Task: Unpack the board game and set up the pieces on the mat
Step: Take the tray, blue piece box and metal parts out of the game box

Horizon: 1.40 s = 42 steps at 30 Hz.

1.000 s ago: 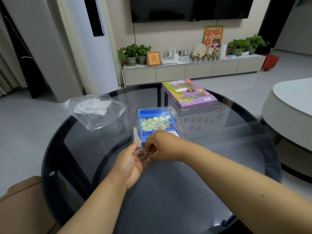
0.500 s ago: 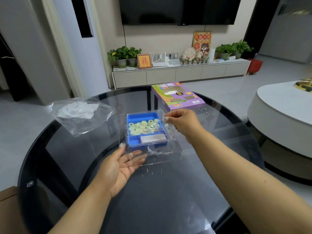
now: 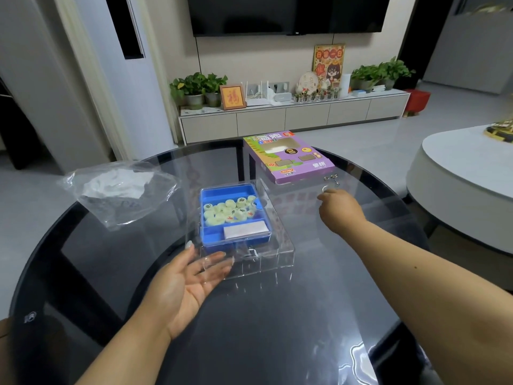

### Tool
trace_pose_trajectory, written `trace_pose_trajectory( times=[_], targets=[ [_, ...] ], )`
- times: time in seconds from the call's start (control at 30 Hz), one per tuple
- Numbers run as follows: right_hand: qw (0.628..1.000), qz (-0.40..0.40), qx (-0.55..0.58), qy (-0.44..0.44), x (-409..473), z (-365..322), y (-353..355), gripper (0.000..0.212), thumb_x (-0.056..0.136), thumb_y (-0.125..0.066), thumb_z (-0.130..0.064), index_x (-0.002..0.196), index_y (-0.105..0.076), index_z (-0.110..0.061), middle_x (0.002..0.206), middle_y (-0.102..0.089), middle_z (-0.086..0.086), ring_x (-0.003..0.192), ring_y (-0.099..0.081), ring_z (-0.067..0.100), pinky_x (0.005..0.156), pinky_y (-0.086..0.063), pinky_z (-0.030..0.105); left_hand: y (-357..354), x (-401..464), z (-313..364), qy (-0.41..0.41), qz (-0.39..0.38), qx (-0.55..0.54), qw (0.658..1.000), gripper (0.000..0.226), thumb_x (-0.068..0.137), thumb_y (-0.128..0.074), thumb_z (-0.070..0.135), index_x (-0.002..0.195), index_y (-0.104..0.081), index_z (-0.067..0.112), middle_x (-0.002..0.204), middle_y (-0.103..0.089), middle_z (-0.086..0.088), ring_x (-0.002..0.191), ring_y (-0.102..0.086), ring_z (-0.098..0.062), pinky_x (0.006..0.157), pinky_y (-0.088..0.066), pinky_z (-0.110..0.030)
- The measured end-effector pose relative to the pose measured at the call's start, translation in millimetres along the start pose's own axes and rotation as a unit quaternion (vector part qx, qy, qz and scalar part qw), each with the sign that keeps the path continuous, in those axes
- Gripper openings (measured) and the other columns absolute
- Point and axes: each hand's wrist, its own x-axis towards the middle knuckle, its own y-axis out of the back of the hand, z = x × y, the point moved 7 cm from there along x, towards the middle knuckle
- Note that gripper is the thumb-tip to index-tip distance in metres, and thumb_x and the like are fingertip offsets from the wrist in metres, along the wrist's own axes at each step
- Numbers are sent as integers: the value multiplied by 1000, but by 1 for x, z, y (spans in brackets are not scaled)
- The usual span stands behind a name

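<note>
Toward the left edge of the round dark glass tabletop (image 3: pixel 111 273) lies one crumpled clear plastic bag (image 3: pixel 116 190) with something white inside it. To its right, near the front of the tabletop's middle, the person's left hand (image 3: pixel 188 279) lies palm up with the fingers straight and relaxed, grasping nothing; its fingertips (image 3: pixel 216 258) touch the near left corner of one clear plastic case (image 3: pixel 263 257). Inside that case, just beyond the fingertips, sits one blue tray (image 3: pixel 234 215). Its far compartment holds a heap of pale round game pieces (image 3: pixel 230 209), roughly a dozen, though an exact count cannot be made because they overlap. One white folded sheet (image 3: pixel 245 231) lies in the tray's near right compartment. Behind the tray, at the far edge of the tabletop, rests one purple game box (image 3: pixel 288 157), well apart from both hands. Right of the tray, the right hand (image 3: pixel 340 209) reaches forward, its fingers curled and pinching a small shiny thing, too small to identify. Just beyond it, a few small metal rings (image 3: pixel 331 179) lie near the box's right corner.
</note>
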Motion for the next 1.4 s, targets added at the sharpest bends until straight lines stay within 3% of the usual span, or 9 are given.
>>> trace_pose_trajectory(
  times=[0.27, 0.4, 0.53, 0.67, 0.83, 0.97, 1.1, 1.23, 1.4],
  targets=[
    [991, -116, 68, -8, 24, 13, -8, 47, 98, -34, -24, 143, -36, -11, 153, -27, 5, 139, -27, 22, 108, -27, 33, -2, 1, 0, 1, -8, -1, 1000, 41, 98, -42, 31, 122, -55, 1, 111, -65, -30, 101, -65, -42, 67, -60, -35],
    [992, -89, 87, -29, 30, 10, -1, 45, 96, -38, -27, 138, -45, -12, 147, -38, 7, 135, -33, 24, 108, -29, 35, -2, 2, 1, 0, -7, -3, 1000, 42, 98, -43, 31, 124, -54, 0, 111, -65, -31, 101, -65, -42, 67, -60, -35],
    [985, 84, 141, 57, 12, -48, 43, 24, 85, -56, -28, 98, -69, -13, 103, -62, 5, 104, -53, 24, 87, -43, 33, -3, 1, 1, -1, 0, -4, 1000, 41, 98, -43, 31, 123, -54, 0, 110, -65, -30, 100, -66, -42, 65, -60, -34],
    [973, -31, 189, 131, -19, -119, 53, 21, 86, -60, -33, 84, -67, -13, 82, -63, 1, 79, -59, 19, 64, -46, 30, -4, -3, 1, -1, 10, -5, 1000, 38, 99, -42, 30, 115, -57, -1, 108, -65, -31, 97, -67, -41, 63, -60, -34],
    [991, -112, 35, 60, -34, -144, 40, 46, 90, -52, -49, 64, -48, -11, 67, -50, 4, 74, -53, 24, 52, -37, 26, -7, -7, 2, -12, 38, 32, 999, 32, 100, -44, 27, 112, -53, -1, 105, -64, -35, 86, -70, -38, 61, -60, -33],
    [988, -151, -28, 19, -38, -153, 26, 65, 85, -40, -70, 106, -61, -13, 114, -58, 10, 113, -48, 28, 84, -42, 33, -14, -7, 0, -26, 38, 106, 993, 41, 101, -42, 24, 124, -45, -9, 91, -68, -33, 77, -72, -31, 61, -60, -30],
    [972, -225, -14, -60, -34, -157, 15, 92, 68, -46, -85, 132, -49, -19, 130, -52, 8, 124, -43, 31, 94, -42, 36, -9, -6, 0, -24, 63, 128, 989, 43, 101, -41, 27, 128, -45, -7, 106, -61, -37, 88, -69, -38, 65, -60, -32],
    [967, -236, 34, -94, -34, -155, 16, 95, 65, -53, -83, 133, -46, -17, 129, -53, 6, 121, -49, 29, 90, -43, 34, -11, -9, 1, -21, 60, 149, 987, 44, 102, -37, 30, 125, -46, -6, 103, -63, -36, 84, -69, -37, 64, -60, -33],
    [943, -188, 236, -138, -32, -150, 30, 75, 77, -67, -57, 128, -46, -6, 96, -47, 4, 89, -51, 21, 71, -43, 29, -9, -8, 7, -26, 84, 222, 971, 46, 102, -35, 38, 119, -47, -3, 90, -62, -29, 66, -68, -30, 60, -60, -35]
  ],
)
